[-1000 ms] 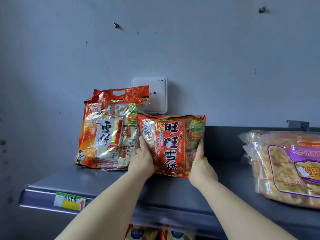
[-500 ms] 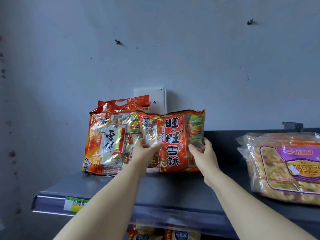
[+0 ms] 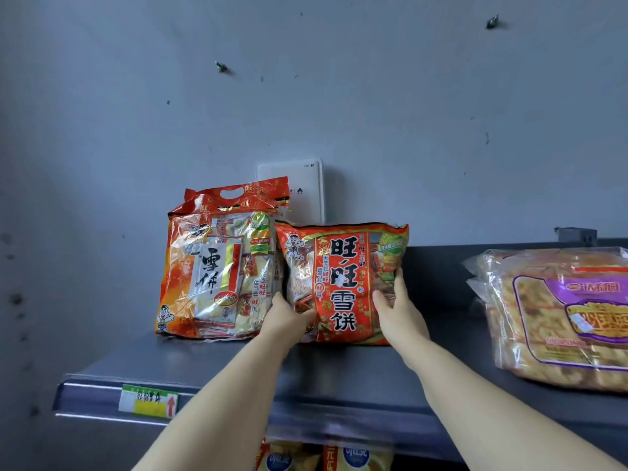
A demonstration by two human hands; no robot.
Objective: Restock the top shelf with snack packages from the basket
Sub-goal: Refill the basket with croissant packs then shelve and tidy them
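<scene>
Red package (image 3: 343,266) — gripped on shelf (image 3: 204,362).

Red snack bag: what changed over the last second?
The red snack bag was lifted slightly toward the handled bag, then set back upright on the shelf. The left hand and right hand moved from flanking its sides to a grip on its lower corners. The handled bag and biscuit pack stayed put.

1. The red snack package (image 3: 339,283) overlapped the large handled bag (image 3: 217,266) before; now it stands just beside it, at 3 o'clock.
2. The right hand (image 3: 397,314), flat before, now pinches its 4 o'clock edge.
</scene>
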